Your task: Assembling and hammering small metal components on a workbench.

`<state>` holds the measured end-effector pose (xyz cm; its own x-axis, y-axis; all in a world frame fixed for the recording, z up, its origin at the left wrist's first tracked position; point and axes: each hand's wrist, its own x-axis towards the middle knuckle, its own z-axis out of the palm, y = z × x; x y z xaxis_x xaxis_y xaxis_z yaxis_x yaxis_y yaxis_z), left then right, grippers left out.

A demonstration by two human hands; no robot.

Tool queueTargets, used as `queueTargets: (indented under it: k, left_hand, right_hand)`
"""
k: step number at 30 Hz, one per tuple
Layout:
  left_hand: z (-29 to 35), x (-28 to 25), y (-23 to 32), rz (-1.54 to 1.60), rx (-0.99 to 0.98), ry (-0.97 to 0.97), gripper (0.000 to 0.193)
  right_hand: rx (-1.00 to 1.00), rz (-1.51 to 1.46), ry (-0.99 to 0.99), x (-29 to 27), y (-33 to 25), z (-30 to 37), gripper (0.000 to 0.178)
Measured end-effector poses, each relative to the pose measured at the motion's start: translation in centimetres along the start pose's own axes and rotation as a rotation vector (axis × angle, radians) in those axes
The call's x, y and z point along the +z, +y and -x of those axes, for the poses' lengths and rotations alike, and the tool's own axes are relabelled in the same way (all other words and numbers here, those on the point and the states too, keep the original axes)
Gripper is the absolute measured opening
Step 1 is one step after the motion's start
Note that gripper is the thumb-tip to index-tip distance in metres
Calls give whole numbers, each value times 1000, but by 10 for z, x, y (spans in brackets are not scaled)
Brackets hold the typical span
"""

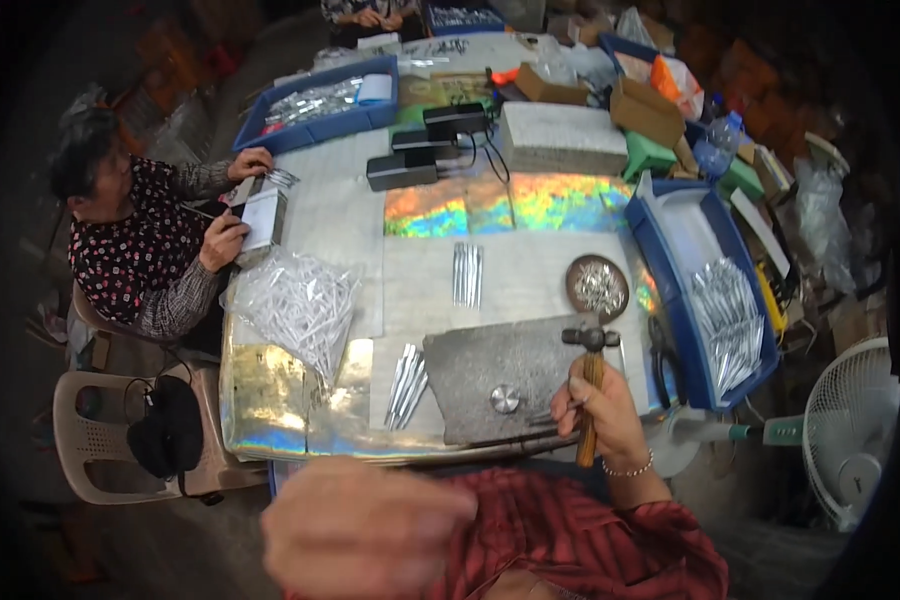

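My right hand grips a hammer by its wooden handle, with the dark head above the grip. Thin metal pieces stick out beside its fingers over the edge of a grey metal slab. On that slab lies a small round metal disc. My left hand is raised close to the camera, away from the table, and too smeared to read its fingers. Silver metal strips lie left of the slab, and another row of strips lies beyond it. A brown bowl holds small metal parts.
Dark-handled pliers lie by a blue tray of bagged strips at right. A fan stands beyond. At left are a clear bag of white strips and a seated co-worker handling a box. Another person sits at the far end.
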<state>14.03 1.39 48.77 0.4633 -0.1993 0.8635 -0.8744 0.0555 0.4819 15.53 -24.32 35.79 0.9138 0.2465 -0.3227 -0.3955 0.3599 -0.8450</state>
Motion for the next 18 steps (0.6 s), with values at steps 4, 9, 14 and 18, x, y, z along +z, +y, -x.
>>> queueTargets:
  k: [4, 9, 14, 18]
  left_hand:
    - [-23, -7, 21, 448, 284, 273, 5]
    - [-49, -11, 32, 533, -43, 94, 24]
    - [-37, 1, 44, 412, 9, 238, 25]
    - [-30, -16, 50, 350, 93, 290, 26]
  right_hand:
    - [26, 1, 48, 15, 5, 5, 18]
    - [-6, 22, 66, 23, 7, 3, 17]
    - [-27, 100, 38, 28, 15, 2, 17]
    - [12, 105, 5, 27, 13, 2, 15]
